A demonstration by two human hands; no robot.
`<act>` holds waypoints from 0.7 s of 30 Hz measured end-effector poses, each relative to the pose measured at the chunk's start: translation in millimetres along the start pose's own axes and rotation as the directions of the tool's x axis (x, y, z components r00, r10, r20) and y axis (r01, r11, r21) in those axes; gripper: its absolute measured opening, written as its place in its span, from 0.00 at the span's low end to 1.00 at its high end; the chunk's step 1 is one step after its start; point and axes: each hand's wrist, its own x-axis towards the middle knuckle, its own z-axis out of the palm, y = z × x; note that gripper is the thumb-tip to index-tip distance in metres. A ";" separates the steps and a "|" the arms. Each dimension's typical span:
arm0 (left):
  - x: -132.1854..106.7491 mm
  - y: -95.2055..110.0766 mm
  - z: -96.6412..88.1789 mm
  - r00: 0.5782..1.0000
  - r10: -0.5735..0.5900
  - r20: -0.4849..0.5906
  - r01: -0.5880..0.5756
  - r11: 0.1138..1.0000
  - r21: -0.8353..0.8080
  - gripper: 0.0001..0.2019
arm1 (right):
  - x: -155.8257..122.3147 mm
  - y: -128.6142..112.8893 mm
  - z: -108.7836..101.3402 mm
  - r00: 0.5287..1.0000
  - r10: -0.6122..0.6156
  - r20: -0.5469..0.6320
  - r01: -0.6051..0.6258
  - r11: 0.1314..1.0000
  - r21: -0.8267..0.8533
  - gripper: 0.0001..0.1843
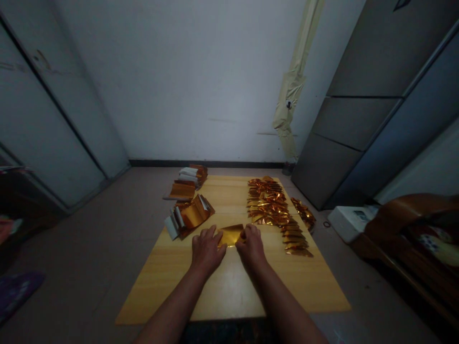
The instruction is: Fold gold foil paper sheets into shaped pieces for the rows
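Note:
Between my two hands, a sheet of gold foil paper (231, 235) rests on the wooden table. My left hand (208, 249) grips its left edge, thumb toward the near side. My right hand (251, 244) has its fingers closed on the right edge, which they partly hide. To the left lies a stack of foil sheets (193, 213), gold side showing with pale backs at the ends. Rows of folded gold foil pieces (267, 200) overlap on the table's right side, running down to a shorter row (296, 239) nearer my right hand.
The wooden tabletop (229, 291) extends toward me. More foil sheets (182, 190) lie at its far left corner. Beyond the right edge sits another heap of gold pieces (304, 215). A grey fridge (340, 124), a white box (349, 222) and a wooden seat (405, 234) stand on the right.

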 end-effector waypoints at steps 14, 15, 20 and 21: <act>-0.2 -8.3 -6.9 0.995 0.033 0.091 -0.032 0.999 -0.009 0.23 | 6.7 24.4 -9.6 0.998 -0.067 0.012 0.063 0.972 0.227 0.15; -0.3 -9.1 -7.2 0.995 0.038 0.095 -0.038 0.999 -0.007 0.24 | 7.1 25.7 -10.0 0.997 -0.072 0.016 0.066 0.972 0.224 0.16; 0.7 -9.8 -8.2 0.992 0.027 0.120 -0.029 0.999 0.014 0.25 | 5.9 26.4 -11.1 0.997 -0.079 0.010 0.076 0.983 0.169 0.22; 1.2 -9.0 -8.5 0.992 0.025 0.120 -0.027 0.999 0.017 0.25 | 4.9 24.5 -11.2 0.997 -0.079 0.009 0.076 0.986 0.147 0.23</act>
